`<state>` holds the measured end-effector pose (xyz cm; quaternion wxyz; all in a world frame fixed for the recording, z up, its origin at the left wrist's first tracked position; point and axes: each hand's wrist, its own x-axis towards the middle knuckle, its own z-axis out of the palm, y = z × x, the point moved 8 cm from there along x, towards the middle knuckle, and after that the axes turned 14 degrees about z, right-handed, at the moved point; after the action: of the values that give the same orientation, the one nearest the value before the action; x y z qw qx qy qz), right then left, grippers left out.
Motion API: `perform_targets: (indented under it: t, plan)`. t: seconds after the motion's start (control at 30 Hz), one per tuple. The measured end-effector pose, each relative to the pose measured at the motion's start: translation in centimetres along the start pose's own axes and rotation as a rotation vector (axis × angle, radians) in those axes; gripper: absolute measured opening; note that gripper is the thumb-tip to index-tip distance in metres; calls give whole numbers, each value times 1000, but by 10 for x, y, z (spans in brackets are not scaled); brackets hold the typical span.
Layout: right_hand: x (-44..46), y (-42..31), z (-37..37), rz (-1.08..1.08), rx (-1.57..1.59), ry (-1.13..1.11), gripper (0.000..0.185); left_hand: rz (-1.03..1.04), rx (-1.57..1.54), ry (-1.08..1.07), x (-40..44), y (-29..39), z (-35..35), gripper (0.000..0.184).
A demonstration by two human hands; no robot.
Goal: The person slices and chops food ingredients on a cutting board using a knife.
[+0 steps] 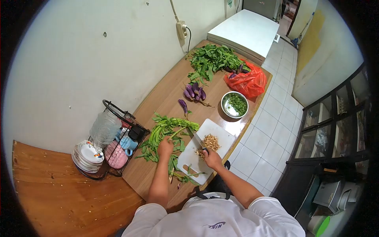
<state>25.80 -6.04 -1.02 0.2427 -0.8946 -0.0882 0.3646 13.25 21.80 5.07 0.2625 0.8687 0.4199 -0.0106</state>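
our left hand (165, 147), at nine o'clock of the white cutting board (215, 127), pinches a green stem (178, 132) pointing toward two o'clock; our right hand (213, 158), at four, is wrapped around the knife (196, 136). we'd do well to hold the stem steady (the blade looks near) and keep that left hand clear.
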Motion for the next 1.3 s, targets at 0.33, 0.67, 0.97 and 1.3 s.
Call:
perform_targets:
  t: [0.33, 0.67, 0.97, 1.3]
  plan:
    - [-17, 8, -24, -73, 126, -47, 51, 111, 320, 596, -24, -16, -97, 56]
    - [-53, 78, -55, -7, 307, 62, 47, 339, 125, 92, 148, 104, 38, 60]
    - [-89, 189, -52, 280, 519, 28, 40, 295, 65, 75, 185, 96, 61, 52]
    - [-84, 159, -51, 122, 431, 51, 37, 506, -70, 282, 160, 65, 2, 60]
